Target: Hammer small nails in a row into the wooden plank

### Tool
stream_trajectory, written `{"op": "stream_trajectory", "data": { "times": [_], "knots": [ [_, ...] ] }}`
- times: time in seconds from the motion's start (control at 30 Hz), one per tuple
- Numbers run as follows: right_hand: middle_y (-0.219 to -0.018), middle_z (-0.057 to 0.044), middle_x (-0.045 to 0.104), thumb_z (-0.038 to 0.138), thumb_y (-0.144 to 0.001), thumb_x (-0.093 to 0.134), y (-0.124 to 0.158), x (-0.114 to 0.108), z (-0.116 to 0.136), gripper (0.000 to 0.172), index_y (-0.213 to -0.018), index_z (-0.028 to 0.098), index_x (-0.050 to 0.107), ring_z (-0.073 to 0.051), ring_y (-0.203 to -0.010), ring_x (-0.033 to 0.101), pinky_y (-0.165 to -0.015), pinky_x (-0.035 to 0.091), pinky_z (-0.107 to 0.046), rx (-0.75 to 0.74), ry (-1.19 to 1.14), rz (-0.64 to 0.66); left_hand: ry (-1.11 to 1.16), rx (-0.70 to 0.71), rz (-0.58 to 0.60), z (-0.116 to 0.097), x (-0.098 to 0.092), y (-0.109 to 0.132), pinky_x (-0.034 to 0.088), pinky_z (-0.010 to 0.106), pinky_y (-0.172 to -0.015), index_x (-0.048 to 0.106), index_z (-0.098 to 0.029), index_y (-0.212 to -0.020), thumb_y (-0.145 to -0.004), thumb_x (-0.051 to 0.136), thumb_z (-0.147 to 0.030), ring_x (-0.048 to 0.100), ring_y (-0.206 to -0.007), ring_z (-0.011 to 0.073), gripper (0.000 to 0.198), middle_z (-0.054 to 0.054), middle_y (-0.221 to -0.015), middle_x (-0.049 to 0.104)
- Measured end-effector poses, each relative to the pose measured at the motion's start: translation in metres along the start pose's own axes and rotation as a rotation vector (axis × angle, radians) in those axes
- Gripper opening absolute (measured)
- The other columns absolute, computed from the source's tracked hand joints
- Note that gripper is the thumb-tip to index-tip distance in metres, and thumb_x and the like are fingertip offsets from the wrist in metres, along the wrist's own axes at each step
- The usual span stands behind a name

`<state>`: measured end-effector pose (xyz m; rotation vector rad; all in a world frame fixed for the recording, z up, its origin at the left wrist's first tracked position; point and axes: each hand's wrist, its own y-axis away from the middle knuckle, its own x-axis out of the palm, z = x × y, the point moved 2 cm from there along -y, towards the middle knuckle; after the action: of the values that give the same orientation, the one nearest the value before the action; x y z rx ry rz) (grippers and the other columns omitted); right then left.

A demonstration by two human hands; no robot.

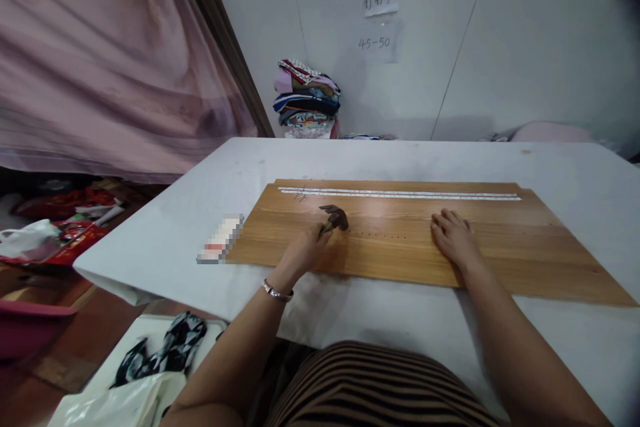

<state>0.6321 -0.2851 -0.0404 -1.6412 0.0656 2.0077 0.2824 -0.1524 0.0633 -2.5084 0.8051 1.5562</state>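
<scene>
A long wooden board (525,253) lies across the white table (210,180). My left hand (306,248) is closed round the handle of a small claw hammer (336,216), whose dark head rests on the board at the left end of a row of several small nails (380,235). My right hand (454,237) lies flat on the board, fingers stretched out, just right of that row. A white ruler strip (400,194) runs along the board's far edge, with a few loose nails (300,196) near its left end.
A small blurred box (220,239) sits on the table left of the board. Folded clothes (306,100) are stacked against the back wall. A pink curtain (100,60) hangs at left; bags and clutter (55,233) cover the floor below.
</scene>
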Motion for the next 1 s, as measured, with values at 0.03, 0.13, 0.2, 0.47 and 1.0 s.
{"op": "stream_trajectory", "data": {
  "times": [0.03,0.13,0.2,0.47,1.0],
  "knots": [
    [-0.136,-0.015,0.062,0.036,-0.097,0.034,0.0,-0.0001,0.0001,0.044,-0.12,0.022,0.069,-0.031,-0.13,0.05,-0.105,0.037,-0.057,0.002,0.004,0.003,0.007,-0.001,-0.003,0.0,-0.0004,0.0001,0.04,0.028,-0.063,0.063,-0.018,-0.109,-0.096,0.044,-0.039,0.067,-0.076,0.0223,0.031,0.008,-0.086,0.072],
    [-0.138,-0.015,0.061,0.036,-0.098,0.033,-0.0002,-0.0005,0.0006,0.045,-0.121,0.02,0.069,-0.03,-0.131,0.05,-0.106,0.037,-0.057,0.018,0.019,0.009,0.009,-0.004,0.0,-0.0009,-0.001,0.0001,0.041,0.028,-0.064,0.063,-0.018,-0.109,-0.097,0.043,-0.039,0.067,-0.076,0.0226,0.031,0.008,-0.084,0.072],
    [-0.138,-0.015,0.061,0.035,-0.097,0.034,-0.0004,-0.0008,0.0009,0.045,-0.121,0.021,0.069,-0.03,-0.131,0.05,-0.106,0.037,-0.057,0.018,0.029,0.011,-0.002,0.0,-0.001,-0.0016,-0.0006,-0.0001,0.041,0.029,-0.064,0.063,-0.017,-0.107,-0.096,0.043,-0.039,0.067,-0.076,0.023,0.031,0.009,-0.084,0.072],
    [-0.137,-0.015,0.061,0.031,-0.097,0.034,-0.0004,-0.0013,0.0011,0.043,-0.121,0.021,0.069,-0.03,-0.13,0.05,-0.105,0.038,-0.056,0.009,0.038,0.006,-0.008,-0.002,0.004,0.0003,0.0008,-0.0005,0.04,0.028,-0.064,0.063,-0.019,-0.11,-0.097,0.043,-0.039,0.068,-0.078,0.0234,0.031,0.009,-0.087,0.072],
    [-0.138,-0.014,0.061,0.032,-0.098,0.033,0.0,-0.0009,0.0006,0.044,-0.121,0.021,0.068,-0.029,-0.131,0.051,-0.106,0.038,-0.054,0.007,0.038,0.007,0.002,0.008,-0.003,0.0023,0.0015,-0.0021,0.04,0.029,-0.065,0.063,-0.018,-0.109,-0.096,0.043,-0.04,0.068,-0.079,0.024,0.032,0.01,-0.089,0.072]
  ]
}}
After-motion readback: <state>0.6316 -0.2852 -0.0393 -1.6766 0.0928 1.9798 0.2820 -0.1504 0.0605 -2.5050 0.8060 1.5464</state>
